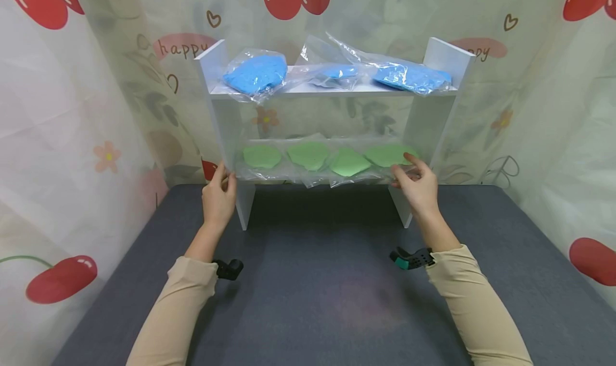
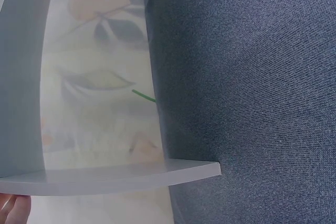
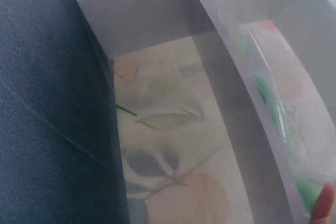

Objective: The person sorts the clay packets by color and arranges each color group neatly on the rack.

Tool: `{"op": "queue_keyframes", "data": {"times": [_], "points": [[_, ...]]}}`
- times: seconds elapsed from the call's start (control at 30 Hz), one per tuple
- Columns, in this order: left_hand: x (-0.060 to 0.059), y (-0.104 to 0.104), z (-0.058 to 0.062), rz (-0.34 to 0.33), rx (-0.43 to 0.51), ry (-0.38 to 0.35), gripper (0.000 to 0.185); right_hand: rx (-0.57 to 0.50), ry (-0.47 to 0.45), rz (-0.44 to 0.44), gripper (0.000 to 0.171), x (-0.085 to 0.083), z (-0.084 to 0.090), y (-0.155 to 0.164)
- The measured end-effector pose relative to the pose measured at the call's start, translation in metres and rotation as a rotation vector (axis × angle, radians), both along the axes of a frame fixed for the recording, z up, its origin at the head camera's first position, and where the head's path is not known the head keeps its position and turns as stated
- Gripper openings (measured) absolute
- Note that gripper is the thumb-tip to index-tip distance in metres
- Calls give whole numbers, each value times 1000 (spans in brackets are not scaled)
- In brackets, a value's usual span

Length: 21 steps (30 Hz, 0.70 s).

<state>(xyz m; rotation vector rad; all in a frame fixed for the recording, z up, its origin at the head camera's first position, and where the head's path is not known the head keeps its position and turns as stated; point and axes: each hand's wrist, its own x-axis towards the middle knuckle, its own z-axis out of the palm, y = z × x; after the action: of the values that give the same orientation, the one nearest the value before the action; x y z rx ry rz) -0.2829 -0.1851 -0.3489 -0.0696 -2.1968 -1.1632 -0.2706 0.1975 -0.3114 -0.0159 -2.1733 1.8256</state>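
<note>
A white two-tier shelf (image 1: 332, 92) stands at the back of the table. Along its lower board lie several clear plastic bags with flat green pieces; the rightmost green piece (image 1: 385, 154) is by my right hand (image 1: 420, 188). That hand touches the bag with fingers spread, one fingertip (image 3: 324, 201) showing against the plastic in the right wrist view. My left hand (image 1: 218, 197) rests against the outer side of the left side panel (image 2: 121, 177), thumb near the panel's front edge. Only fingertips (image 2: 18, 209) show in the left wrist view.
On the top board lie clear bags with blue contents, a rounded one (image 1: 257, 73) at left, a small one (image 1: 339, 71) in the middle and a flatter one (image 1: 414, 77) at right. A dark grey table (image 1: 317, 280) spreads in front; a printed curtain (image 1: 144, 88) hangs behind.
</note>
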Motion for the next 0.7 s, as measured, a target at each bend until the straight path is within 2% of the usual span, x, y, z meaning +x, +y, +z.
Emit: {"op": "queue_keyframes", "data": {"times": [0.13,0.4,0.57,0.7], "points": [[0,0,-1,-7,4,7,45,77,-22,41,59,4,1,7],[-1,-2,-1,-22,16,-6,46,98,-17,89,57,12,-3,17],[-1,-8,2,-91,60,-51,47,174,-23,123,57,20,-4,22],[4,-15,8,-141,56,-128,48,285,-20,134,57,28,0,26]]}}
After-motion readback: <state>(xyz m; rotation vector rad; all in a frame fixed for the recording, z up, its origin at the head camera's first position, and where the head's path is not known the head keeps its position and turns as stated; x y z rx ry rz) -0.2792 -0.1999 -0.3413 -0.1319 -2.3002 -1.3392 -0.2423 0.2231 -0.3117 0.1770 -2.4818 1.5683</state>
